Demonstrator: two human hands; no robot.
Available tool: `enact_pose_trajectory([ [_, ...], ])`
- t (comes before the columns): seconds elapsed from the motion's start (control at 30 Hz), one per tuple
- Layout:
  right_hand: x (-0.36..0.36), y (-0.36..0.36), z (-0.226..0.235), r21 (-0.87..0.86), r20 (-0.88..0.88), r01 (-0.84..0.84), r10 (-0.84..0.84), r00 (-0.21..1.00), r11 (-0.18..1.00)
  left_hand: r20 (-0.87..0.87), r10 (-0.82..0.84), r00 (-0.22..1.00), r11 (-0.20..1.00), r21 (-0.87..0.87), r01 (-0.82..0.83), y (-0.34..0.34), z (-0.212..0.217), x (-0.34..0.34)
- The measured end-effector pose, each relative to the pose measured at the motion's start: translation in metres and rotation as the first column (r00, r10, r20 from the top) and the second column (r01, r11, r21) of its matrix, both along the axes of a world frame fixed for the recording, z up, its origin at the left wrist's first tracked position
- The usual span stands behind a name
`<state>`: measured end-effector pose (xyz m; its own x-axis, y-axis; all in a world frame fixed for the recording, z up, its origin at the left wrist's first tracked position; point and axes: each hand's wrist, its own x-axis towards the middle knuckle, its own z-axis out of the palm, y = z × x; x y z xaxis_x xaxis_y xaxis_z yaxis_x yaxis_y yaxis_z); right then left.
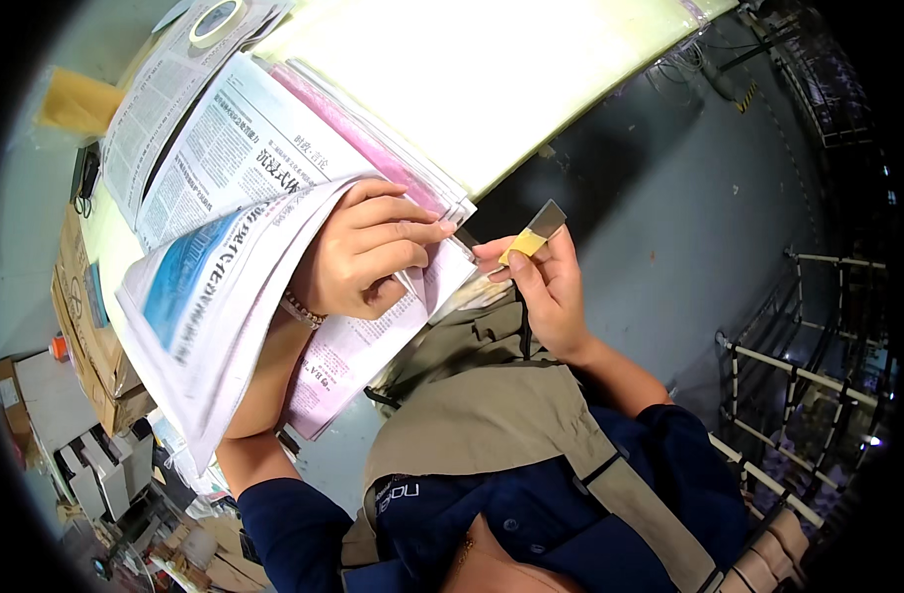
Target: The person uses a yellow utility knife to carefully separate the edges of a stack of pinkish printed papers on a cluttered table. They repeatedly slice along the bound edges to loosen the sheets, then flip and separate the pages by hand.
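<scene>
1. A roll of tape (pixel 216 20) lies far left on spread newspapers (pixel 215 148).
2. Cardboard boxes (pixel 86 336) stand at the left edge, below the table.
3. The left hand (pixel 368 252) is curled shut, fingers pinching the edge of a pink-printed newspaper sheet (pixel 348 351); another folded sheet drapes over its wrist.
4. The right hand (pixel 541 282), just right of the left, grips a small scraper (pixel 533 233) with a yellow handle and grey blade between thumb and fingers, blade pointing up and right.
5. A pale table (pixel 511 79) runs far behind both hands.
</scene>
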<state>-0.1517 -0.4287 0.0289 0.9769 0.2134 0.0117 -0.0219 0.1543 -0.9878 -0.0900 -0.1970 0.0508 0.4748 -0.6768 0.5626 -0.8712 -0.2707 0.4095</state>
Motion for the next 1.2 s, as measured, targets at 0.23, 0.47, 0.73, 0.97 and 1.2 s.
enact_pose_trajectory([
  [0.23, -0.003, -0.004, -0.010, -0.056, 0.091, 0.079, -0.074, 0.993, 0.995, 0.068, 0.019, 0.998, 1.000, 0.017, -0.021, -0.002, 0.001, 0.001],
  [0.47, 0.001, -0.002, 0.024, -0.019, -0.312, -0.120, 0.108, 0.944, 0.993, 0.059, 0.021, 0.998, 0.999, 0.030, -0.022, 0.001, 0.000, 0.000],
  [0.73, 0.000, 0.010, 0.020, -0.137, -0.268, -0.094, 0.054, 0.962, 0.986, -0.006, 0.001, 1.000, 1.000, -0.024, -0.001, -0.002, -0.003, 0.000],
  [0.97, -0.005, 0.018, 0.014, -0.324, 0.034, 0.011, 0.000, 0.999, 0.946, 0.059, -0.002, 0.998, 1.000, 0.010, 0.001, 0.002, 0.000, 0.000],
  [1.2, -0.003, 0.016, 0.009, -0.300, 0.000, 0.002, -0.002, 1.000, 0.954, 0.106, 0.012, 0.994, 1.000, 0.019, -0.014, 0.005, 0.000, 0.001],
])
